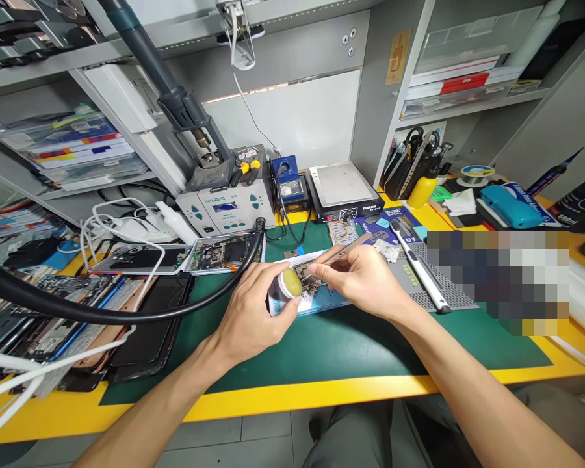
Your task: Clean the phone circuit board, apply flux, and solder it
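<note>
My left hand (pixel 256 302) is closed around a small round jar of yellow-green paste (pixel 290 284), tilted so its top faces right. In my right hand (pixel 365 276) is a pair of metal tweezers (pixel 344 255), pinched between thumb and fingers; their tips are hidden or too small to make out. Under both hands lies a circuit board (pixel 309 276), partly covered by my fingers. It rests on a blue-and-white flat pad or box (pixel 324 302) on the green mat (pixel 322 351).
A hot-air station (pixel 229 211) and a flat heating plate (pixel 346 188) stand behind. A black hose (pixel 141 317) arcs in from the left above opened phones (pixel 151 260). Rightward lie a white-handled brush (pixel 422 270), a grey perforated mat (pixel 461 296) and a yellow bottle (pixel 423 188).
</note>
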Tool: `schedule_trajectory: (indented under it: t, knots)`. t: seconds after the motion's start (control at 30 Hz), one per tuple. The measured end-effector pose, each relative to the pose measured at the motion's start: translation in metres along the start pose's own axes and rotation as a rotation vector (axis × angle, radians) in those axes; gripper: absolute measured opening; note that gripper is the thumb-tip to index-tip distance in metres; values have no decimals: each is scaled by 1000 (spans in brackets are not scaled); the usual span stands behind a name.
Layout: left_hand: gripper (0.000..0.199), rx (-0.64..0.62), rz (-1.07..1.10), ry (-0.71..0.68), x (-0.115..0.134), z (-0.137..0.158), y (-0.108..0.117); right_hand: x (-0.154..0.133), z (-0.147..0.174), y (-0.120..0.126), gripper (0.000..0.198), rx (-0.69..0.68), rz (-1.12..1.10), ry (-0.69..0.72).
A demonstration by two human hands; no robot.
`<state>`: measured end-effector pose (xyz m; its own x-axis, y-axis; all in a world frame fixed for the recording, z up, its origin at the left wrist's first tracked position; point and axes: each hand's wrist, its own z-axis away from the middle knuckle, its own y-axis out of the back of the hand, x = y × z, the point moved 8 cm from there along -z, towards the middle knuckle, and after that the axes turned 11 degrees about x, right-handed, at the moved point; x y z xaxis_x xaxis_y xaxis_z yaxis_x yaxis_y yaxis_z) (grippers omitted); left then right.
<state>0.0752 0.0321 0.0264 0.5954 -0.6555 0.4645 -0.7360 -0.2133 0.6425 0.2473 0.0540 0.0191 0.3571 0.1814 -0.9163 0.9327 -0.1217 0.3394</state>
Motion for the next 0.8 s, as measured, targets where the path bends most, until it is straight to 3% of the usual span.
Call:
schedule_trajectory:
  t: [0.17, 0.8]
  knots:
    - [47, -4, 2, 1, 0, -1, 0, -1, 0, 0, 42, -3, -74, -4]
    - [48, -14, 0, 7, 1, -1, 0, -7, 2, -7, 35, -63, -251, -20]
